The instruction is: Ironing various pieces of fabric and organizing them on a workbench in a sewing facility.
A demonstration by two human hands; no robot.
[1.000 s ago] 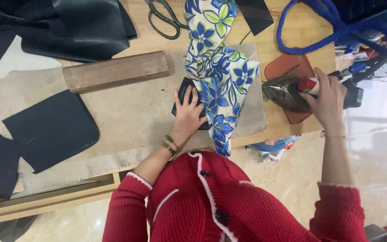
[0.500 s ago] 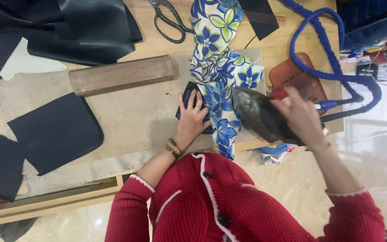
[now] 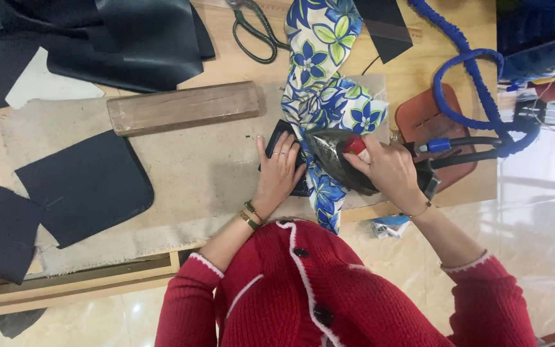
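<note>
Your bench (image 3: pixel 419 71) is light wood w/ a beige felt pad (image 3: pixel 194 167) laid across the working area. Top left: large black leather sheets (image 3: pixel 130 38); 2 cut black panels (image 3: pixel 85 186) lie on the pad's left side, apart from your hands. A wooden block (image 3: pixel 181 108) sits flat above pad centre. Blue-and-white floral cloth (image 3: pixel 325 96) runs down from the top edge to the near edge of the bench, draped over the small black piece (image 3: pixel 277 138). Your left hand (image 3: pixel 279 170) lies flat, fingers spread, pressing that piece just left of the cloth. Your right hand (image 3: pixel 387 170) is wrapped round the handle of the dark iron (image 3: pixel 335 157), whose tip rests on the cloth, touching distance from your left fingertips. Blue coiled hose (image 3: pixel 476 83) loops at right over the brown rest pad (image 3: pixel 419 119). Scissors (image 3: pixel 255 29) lie at top centre.
</note>
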